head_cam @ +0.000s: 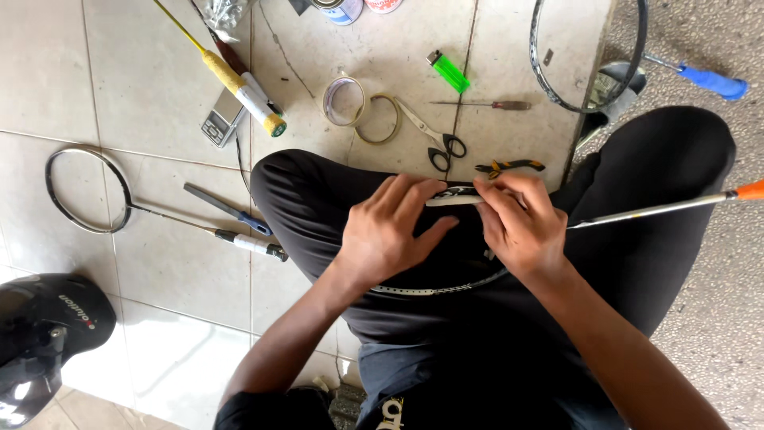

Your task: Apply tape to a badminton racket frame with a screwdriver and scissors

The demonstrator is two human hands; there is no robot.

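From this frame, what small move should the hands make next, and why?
Probably press the white strip down along the racket frame lying across the lap: the right hand pinches the strip's end while the left hand steadies it, so it looks only partly seated.

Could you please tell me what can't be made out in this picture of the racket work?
- Racket frame on the lap: its top is hidden under the left hand and right hand.
- Helmet: cut off by the left edge.
- Cans: cut off by the top edge.
- Pocket scale: display too small to read.
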